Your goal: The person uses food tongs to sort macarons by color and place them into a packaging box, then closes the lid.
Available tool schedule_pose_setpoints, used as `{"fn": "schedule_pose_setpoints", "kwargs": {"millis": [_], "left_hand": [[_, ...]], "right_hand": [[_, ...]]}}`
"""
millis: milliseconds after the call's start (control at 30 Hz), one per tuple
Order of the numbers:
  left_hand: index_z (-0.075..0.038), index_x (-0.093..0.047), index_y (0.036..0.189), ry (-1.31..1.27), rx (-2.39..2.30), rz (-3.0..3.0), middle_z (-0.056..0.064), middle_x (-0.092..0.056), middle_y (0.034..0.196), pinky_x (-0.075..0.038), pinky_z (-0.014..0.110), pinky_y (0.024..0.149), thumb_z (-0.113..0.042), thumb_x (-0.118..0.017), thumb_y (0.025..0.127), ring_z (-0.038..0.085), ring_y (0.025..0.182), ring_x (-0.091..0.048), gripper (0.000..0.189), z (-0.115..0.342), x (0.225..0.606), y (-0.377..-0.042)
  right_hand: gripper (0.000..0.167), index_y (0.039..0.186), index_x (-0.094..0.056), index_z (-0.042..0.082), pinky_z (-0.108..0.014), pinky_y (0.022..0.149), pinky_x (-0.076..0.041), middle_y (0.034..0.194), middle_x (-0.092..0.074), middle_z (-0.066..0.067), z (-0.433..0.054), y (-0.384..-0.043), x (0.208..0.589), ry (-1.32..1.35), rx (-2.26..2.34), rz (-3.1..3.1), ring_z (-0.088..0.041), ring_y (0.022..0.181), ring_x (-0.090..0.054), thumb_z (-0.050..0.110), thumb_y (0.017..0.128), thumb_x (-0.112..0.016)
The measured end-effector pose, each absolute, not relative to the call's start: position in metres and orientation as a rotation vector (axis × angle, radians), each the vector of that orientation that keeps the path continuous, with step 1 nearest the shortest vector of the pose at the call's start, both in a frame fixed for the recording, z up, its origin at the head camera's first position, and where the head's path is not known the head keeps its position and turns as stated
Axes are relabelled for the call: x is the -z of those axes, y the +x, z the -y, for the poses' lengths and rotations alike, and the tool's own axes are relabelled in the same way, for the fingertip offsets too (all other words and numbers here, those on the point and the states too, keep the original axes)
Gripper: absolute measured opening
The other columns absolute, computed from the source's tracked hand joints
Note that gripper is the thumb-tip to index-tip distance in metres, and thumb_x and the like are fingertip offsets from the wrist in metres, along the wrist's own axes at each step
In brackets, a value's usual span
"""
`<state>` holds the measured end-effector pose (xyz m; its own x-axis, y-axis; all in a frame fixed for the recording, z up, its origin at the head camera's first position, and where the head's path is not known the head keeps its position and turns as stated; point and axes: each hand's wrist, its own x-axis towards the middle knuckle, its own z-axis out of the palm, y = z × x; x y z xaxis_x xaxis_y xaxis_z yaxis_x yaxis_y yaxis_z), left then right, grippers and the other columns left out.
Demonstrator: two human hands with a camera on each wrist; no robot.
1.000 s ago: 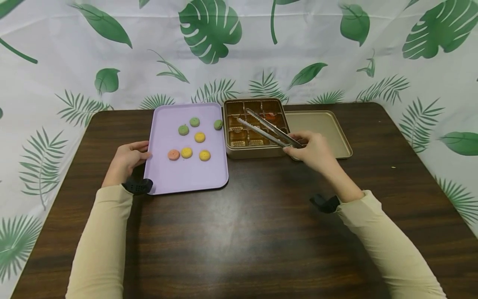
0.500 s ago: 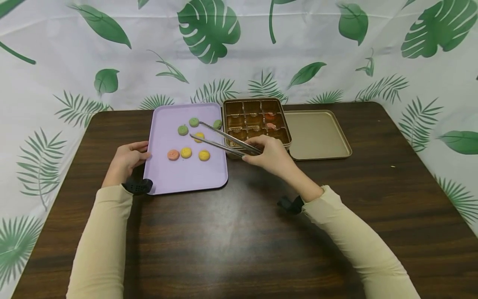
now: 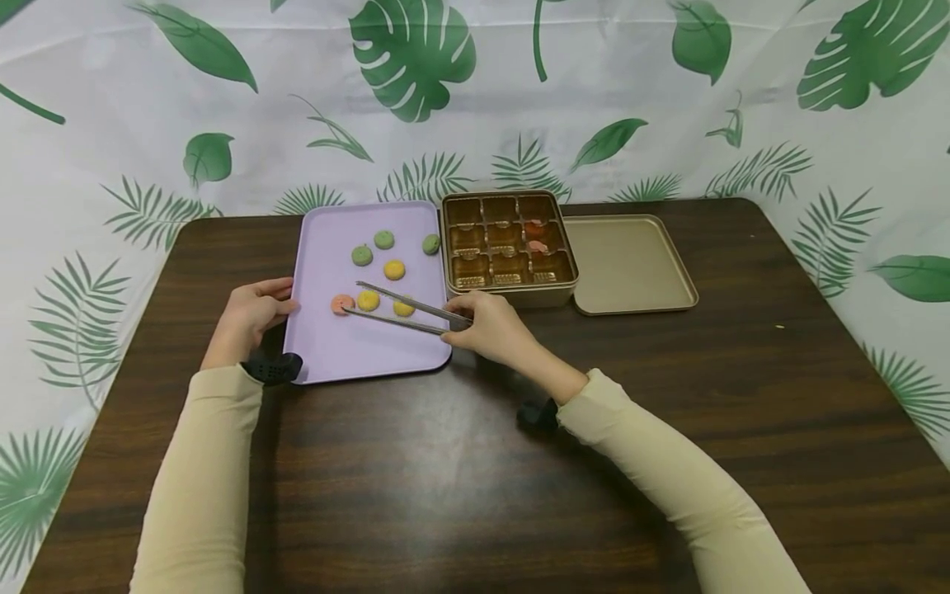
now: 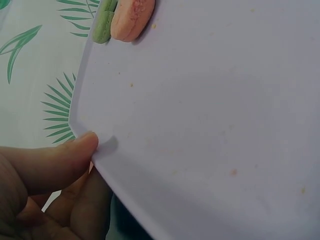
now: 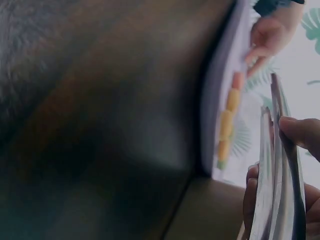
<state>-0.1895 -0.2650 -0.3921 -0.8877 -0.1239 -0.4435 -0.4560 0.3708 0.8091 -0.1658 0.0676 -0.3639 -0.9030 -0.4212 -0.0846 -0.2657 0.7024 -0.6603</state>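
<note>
My left hand (image 3: 252, 318) grips the left edge of the lilac tray (image 3: 326, 355), thumb over the rim and fingers below, as the left wrist view shows. Metal tongs (image 3: 430, 309) are held in my right hand (image 3: 493, 330) at the tray's right side. Their arms are spread and reach over the tray; the lower tip overlaps a pink macaron (image 3: 342, 304). A yellow macaron (image 3: 368, 299) lies between the two arms, and another yellow one (image 3: 404, 308) is partly hidden by them. A third yellow macaron (image 3: 394, 269) and green macarons (image 3: 361, 255) lie farther back.
Right of the tray stands a gold tin (image 3: 512, 293) with a divided insert; reddish-pink pieces (image 3: 538, 246) sit in two right-hand compartments. A shallow gold lid (image 3: 631, 264) lies beside it on the dark wood table (image 3: 445, 478). A leaf-patterned cloth (image 3: 519, 99) hangs behind.
My right hand has moved left and towards me with the tongs, from above the tin to over the front macarons on the tray. My left hand stays at the tray edge.
</note>
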Motion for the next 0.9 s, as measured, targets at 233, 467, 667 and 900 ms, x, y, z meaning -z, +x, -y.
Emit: {"fn": "schedule_pose_setpoints", "kwargs": {"millis": [233, 467, 667, 900], "left_hand": [[-0.005, -0.028, 0.15, -0.527, -1.519, -2.322, 0.017, -0.037, 0.151, -0.039, 0.034, 0.112, -0.007, -0.05, 0.096, -0.002, 0.097, -0.048, 0.058, 0.265, 0.392, -0.19], [-0.005, -0.028, 0.149, -0.529, -1.526, -2.322, 0.017, -0.037, 0.151, -0.039, 0.035, 0.112, -0.006, -0.05, 0.096, -0.002, 0.098, -0.048, 0.058, 0.265, 0.393, -0.19], [-0.006, -0.028, 0.15, -0.542, -1.537, -2.312, 0.016, -0.036, 0.152, -0.037, 0.038, 0.113, -0.006, -0.051, 0.096, 0.006, 0.109, -0.048, 0.058, 0.265, 0.393, -0.192], [-0.006, -0.028, 0.15, -0.546, -1.547, -2.303, 0.017, -0.037, 0.151, -0.036, 0.038, 0.114, -0.006, -0.05, 0.097, 0.005, 0.107, -0.048, 0.057, 0.266, 0.394, -0.191]], "right_hand": [[0.034, 0.113, -0.069, 0.008, -0.03, 0.075, -0.053, 0.106, -0.069, -0.009, -0.055, -0.167, 0.374, -0.537, 0.928, -2.659, -0.02, 0.091, -0.063, 0.021, 0.081, -0.075], [0.034, 0.112, -0.07, 0.007, -0.03, 0.078, -0.054, 0.106, -0.069, -0.009, -0.047, -0.169, 0.378, -0.537, 0.912, -2.663, -0.02, 0.093, -0.064, 0.02, 0.081, -0.076], [0.033, 0.111, -0.07, 0.008, -0.031, 0.077, -0.054, 0.104, -0.07, -0.009, -0.041, -0.171, 0.379, -0.542, 0.895, -2.673, -0.021, 0.093, -0.064, 0.019, 0.081, -0.076], [0.034, 0.112, -0.071, 0.008, -0.035, 0.081, -0.053, 0.105, -0.07, -0.009, -0.03, -0.173, 0.375, -0.602, 0.798, -2.742, -0.022, 0.097, -0.063, 0.02, 0.08, -0.076]]}}
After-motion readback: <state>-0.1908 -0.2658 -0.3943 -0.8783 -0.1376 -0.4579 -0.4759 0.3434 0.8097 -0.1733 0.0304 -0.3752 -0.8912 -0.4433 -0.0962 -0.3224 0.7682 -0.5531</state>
